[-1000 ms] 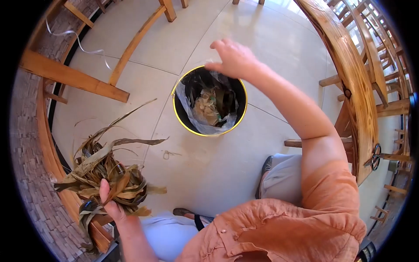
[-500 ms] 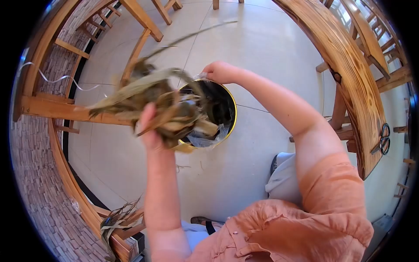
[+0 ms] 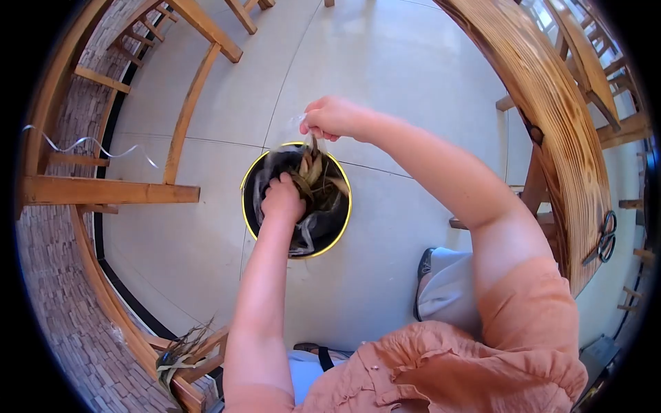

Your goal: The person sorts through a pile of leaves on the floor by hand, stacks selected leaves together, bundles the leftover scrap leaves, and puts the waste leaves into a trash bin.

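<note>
A round black bin (image 3: 348, 219) with a yellow rim stands on the floor, with a clear plastic bag (image 3: 303, 234) inside it. My left hand (image 3: 283, 198) reaches into the bin against the dry leaves (image 3: 314, 172), its fingers curled and partly hidden. Above the far rim, my right hand (image 3: 330, 117) pinches the edge of the clear bag and holds it raised. The leaves lie inside the bag, some of them upright below my right hand.
A wooden table (image 3: 551, 117) runs along the right, with black scissors (image 3: 606, 237) at its near end. Wooden stool legs (image 3: 110, 191) stand at left. More dry leaves (image 3: 180, 358) lie at bottom left. A white ribbon (image 3: 89, 143) hangs at left.
My left hand has gone from beside the bin down into it, and the bundle of leaves it held is now inside. The bag's edge is lifted higher by my right hand.
</note>
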Demonstrator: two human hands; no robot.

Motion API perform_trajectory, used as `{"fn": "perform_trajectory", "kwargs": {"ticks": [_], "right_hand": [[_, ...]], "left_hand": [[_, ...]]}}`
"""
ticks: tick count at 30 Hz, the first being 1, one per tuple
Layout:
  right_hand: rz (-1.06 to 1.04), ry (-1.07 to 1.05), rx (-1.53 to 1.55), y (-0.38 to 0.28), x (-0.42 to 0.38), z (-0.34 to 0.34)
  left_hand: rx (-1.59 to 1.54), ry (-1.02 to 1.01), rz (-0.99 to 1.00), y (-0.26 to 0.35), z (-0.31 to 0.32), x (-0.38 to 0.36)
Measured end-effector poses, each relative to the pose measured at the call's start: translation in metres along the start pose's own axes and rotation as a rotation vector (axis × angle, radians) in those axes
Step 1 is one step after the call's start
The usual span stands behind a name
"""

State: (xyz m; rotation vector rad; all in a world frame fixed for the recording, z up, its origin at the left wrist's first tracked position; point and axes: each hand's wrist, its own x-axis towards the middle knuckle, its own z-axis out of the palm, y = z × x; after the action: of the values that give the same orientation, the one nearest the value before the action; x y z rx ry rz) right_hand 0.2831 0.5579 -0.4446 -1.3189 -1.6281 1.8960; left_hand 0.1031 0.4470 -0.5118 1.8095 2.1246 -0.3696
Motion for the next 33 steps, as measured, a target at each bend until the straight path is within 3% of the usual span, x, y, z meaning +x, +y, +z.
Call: {"fn": "perform_trajectory", "kwargs": {"ticks": [4,8,11,13,16,17,20,21,23,25,29,33], "right_hand": [[-0.158,-0.07,-0.388,-0.009,-0.017,0.017],[-0.263,-0.191,-0.513,0.005,-0.016,0.025],[-0.119,-0.268,-0.517,-0.01,-0.024,0.018],[-0.068,-0.291,-0.504,-0.018,-0.03,0.018],[-0.284,-0.301,-0.475,-0.003,-0.017,0.019],[-0.299,-0.332,-0.327,-0.002,-0.015,0.02],[-0.066,-0.4,-0.181,-0.02,-0.027,0.035],[-0.057,-0.402,-0.336,-0.023,-0.03,0.041],[-0.043,-0.396,-0.647,-0.029,-0.036,0.053],[-0.091,-0.344,-0.571,-0.023,-0.035,0.062],[-0.157,-0.249,-0.375,-0.034,-0.042,0.049],[-0.069,0.006,-0.584,-0.031,-0.042,0.025]], "left_hand": [[0.377,-0.18,-0.005,0.006,0.063,0.025],[0.377,-0.308,0.065,0.0,0.08,0.028],[0.235,-0.384,0.112,0.0,0.019,-0.003],[0.109,-0.1,0.298,-0.024,0.018,-0.023],[-0.112,0.155,0.477,-0.046,-0.01,-0.063],[-0.162,0.291,0.511,-0.056,-0.01,-0.071],[-0.371,0.107,0.342,-0.066,-0.026,-0.108],[-0.471,0.119,0.371,-0.068,-0.022,-0.114],[-0.34,0.055,0.398,-0.063,-0.019,-0.12],[-0.242,0.031,0.394,-0.06,-0.009,-0.121],[-0.177,0.246,0.493,-0.07,-0.019,-0.124],[-0.169,0.46,0.664,-0.103,-0.055,-0.154]]}}
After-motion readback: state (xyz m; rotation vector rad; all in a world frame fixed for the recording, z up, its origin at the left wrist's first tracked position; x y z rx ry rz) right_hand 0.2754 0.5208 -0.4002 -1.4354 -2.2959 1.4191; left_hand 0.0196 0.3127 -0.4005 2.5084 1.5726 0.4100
